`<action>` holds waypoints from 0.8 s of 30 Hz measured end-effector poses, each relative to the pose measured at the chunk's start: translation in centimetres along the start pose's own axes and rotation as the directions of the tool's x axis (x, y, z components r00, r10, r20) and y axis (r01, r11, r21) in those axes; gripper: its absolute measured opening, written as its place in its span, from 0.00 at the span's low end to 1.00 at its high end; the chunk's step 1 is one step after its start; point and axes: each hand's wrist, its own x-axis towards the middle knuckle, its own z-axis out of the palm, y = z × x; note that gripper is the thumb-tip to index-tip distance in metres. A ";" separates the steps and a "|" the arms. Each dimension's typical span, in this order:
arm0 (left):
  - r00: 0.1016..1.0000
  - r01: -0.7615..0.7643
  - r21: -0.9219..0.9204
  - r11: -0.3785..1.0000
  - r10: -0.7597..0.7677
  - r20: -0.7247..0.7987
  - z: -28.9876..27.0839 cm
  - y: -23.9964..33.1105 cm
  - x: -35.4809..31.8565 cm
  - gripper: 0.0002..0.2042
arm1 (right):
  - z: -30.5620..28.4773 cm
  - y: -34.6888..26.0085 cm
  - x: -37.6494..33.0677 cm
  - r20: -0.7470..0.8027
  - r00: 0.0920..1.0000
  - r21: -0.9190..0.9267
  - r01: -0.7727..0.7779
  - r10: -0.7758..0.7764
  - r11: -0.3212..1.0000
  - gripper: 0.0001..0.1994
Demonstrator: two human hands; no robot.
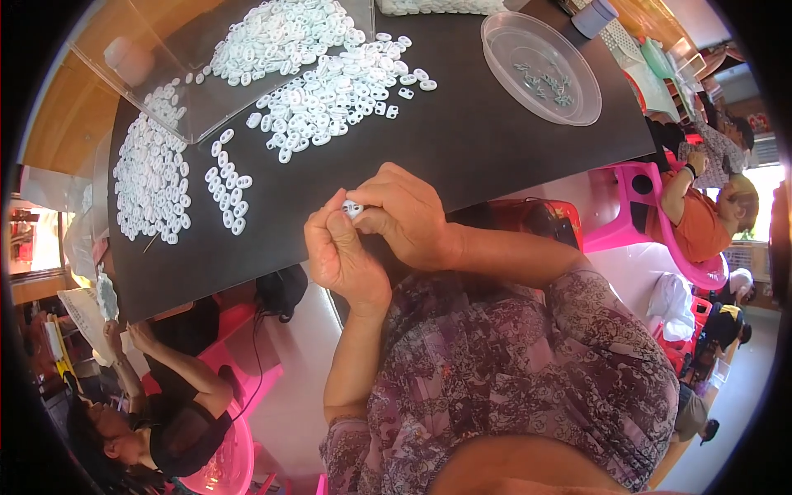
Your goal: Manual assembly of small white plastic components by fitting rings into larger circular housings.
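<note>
My left hand (345, 260) and my right hand (404, 210) meet in front of me, just off the near table edge. Thumbs and fingers of both pinch a small white plastic piece (352, 209), rounded and with dark openings; fingertips cover much of it. Beyond my hands, a heap of white oval pieces (338, 99) with holes lies on the dark table (462, 148). A short cluster of similar pieces (228, 188) is spread to the left, beside a larger heap (151, 177).
A clear plastic box (191, 136) at the far left holds more white pieces (276, 37). Far right, a round clear tray (590, 103) contains small grey-green bits (546, 85). People sit at both sides, near pink chairs (631, 202). A lidded container (594, 16) stands at the far corner.
</note>
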 end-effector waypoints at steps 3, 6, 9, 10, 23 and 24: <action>0.999 0.033 -0.006 0.999 -0.033 0.014 0.0 0.4 0.1 0.11 | -0.2 0.2 0.0 0.019 1.000 -0.003 -0.015 0.015 1.000 0.13; 0.998 0.034 -0.037 0.999 -0.033 0.047 0.2 0.7 0.2 0.11 | -0.6 0.2 0.0 0.001 1.000 0.013 -0.016 0.016 1.000 0.13; 0.997 0.022 0.032 0.999 -0.024 0.071 0.5 1.0 0.3 0.10 | -1.4 0.1 0.1 0.052 0.996 0.018 -0.071 0.070 0.997 0.13; 0.997 0.016 0.025 1.000 -0.018 0.079 0.6 0.9 0.4 0.10 | -1.6 0.0 0.0 0.050 0.996 0.027 -0.082 0.080 0.996 0.13; 0.972 0.101 0.030 0.994 -0.105 0.210 2.5 1.3 1.4 0.08 | -5.3 0.6 1.5 0.108 0.958 0.028 -0.269 0.264 0.963 0.08; 0.969 0.078 0.135 0.988 -0.107 0.221 2.8 1.4 1.8 0.09 | -6.2 0.9 2.3 0.099 0.955 -0.034 -0.277 0.280 0.960 0.06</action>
